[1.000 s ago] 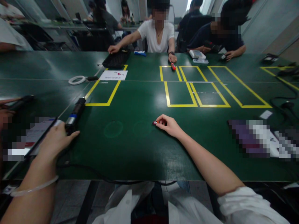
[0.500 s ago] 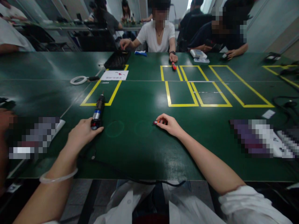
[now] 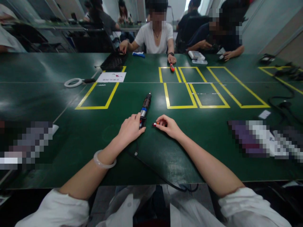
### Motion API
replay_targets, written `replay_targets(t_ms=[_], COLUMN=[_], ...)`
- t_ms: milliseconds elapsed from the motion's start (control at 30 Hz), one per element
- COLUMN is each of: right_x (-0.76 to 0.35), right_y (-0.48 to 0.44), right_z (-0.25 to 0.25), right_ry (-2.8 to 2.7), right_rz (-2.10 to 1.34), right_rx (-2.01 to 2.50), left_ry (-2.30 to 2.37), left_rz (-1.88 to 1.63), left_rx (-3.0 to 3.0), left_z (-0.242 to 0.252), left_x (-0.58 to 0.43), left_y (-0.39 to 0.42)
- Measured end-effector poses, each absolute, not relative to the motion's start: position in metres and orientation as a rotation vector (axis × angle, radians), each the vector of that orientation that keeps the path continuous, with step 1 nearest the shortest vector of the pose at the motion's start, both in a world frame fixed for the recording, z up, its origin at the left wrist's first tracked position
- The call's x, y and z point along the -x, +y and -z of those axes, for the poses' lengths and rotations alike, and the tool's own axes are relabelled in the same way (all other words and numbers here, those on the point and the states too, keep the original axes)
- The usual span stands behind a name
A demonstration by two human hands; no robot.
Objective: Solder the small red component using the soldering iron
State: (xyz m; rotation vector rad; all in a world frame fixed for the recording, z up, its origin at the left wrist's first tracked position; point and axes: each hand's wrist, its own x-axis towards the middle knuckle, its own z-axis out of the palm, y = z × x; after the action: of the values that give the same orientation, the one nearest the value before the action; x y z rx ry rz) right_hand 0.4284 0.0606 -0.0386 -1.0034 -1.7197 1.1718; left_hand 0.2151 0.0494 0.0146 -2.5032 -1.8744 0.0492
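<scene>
An electric screwdriver [image 3: 145, 105], dark with a blue and silver band, lies on the green table [image 3: 132, 91] with its tip pointing away from me. My left hand [image 3: 129, 130] is closed around its rear end, and a black cord [image 3: 156, 173] trails from there toward the table's near edge. Just to the right, my right hand [image 3: 169, 126] pinches a small red and black piece [image 3: 154, 125] low over the table. The fingers cover most of that piece, so its kind cannot be made out. The two hands are a short gap apart.
Yellow tape outlines [image 3: 181, 107] mark the table. Across it, a co-worker's hand [image 3: 171, 59] touches a red object [image 3: 172, 67]; the other reaches over a black tray [image 3: 113, 61]. A printed sheet [image 3: 111, 77] and white coiled cable [image 3: 73, 83] lie at left, blurred-out items [image 3: 258, 138] at right.
My left hand has moved to the right with the electric screwdriver, away from the left tape outline and close to my right hand. My right hand still holds the small piece in nearly the same place.
</scene>
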Motion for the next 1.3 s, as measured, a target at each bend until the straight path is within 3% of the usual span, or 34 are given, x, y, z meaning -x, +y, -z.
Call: replay_targets(t_ms=[500, 1300], right_x=[-0.426, -0.428], right_y=[0.060, 0.051], right_z=[0.040, 0.031], right_ry=[-2.075, -1.995], right_rz=[-0.750, -0.885], right_rx=[0.968, 0.959], left_ry=[-1.770, -1.899], left_rz=[0.035, 0.172], left_rx=[2.652, 2.508], left_z=[-0.009, -0.001], left_x=[-0.245, -0.247], left_y=[0.041, 0.038])
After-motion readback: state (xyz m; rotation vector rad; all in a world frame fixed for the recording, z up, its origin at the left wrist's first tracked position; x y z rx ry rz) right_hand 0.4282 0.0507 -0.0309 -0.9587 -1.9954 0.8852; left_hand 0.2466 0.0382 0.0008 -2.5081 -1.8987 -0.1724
